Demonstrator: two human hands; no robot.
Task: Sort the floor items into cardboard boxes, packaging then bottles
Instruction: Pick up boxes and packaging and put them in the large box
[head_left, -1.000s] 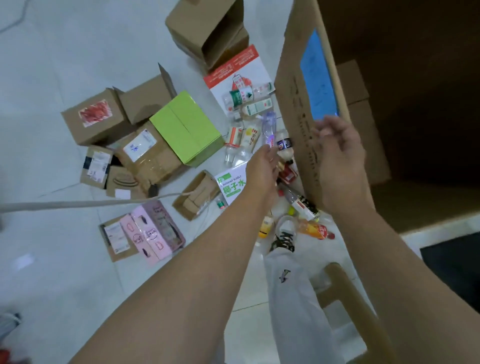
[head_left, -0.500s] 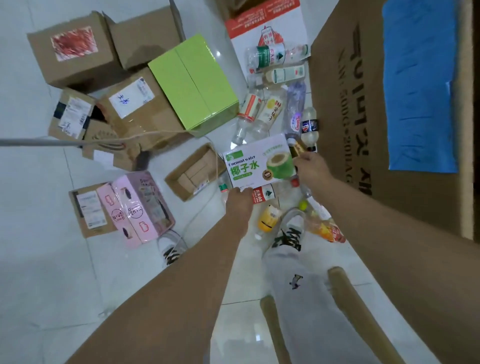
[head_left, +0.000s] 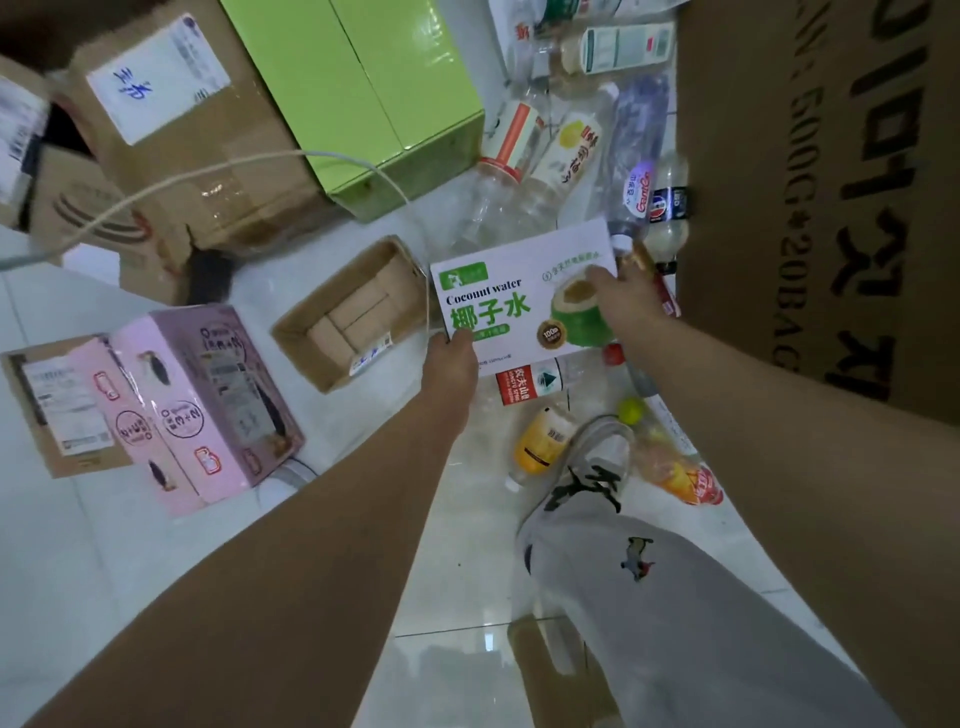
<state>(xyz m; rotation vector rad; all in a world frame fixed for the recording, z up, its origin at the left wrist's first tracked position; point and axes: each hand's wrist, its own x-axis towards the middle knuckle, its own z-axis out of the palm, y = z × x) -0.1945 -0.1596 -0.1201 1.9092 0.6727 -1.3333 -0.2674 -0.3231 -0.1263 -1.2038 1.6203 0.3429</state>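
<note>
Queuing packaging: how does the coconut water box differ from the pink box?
The coconut water box is white with green print, the pink box pink. Left hand and right hand grip the coconut water box; the pink box sits untouched on the floor. Both are printed packaging.

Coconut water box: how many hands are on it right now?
2. The left hand grips the coconut water box at its lower-left corner; the right hand holds its right edge. No other hands in view.
</note>
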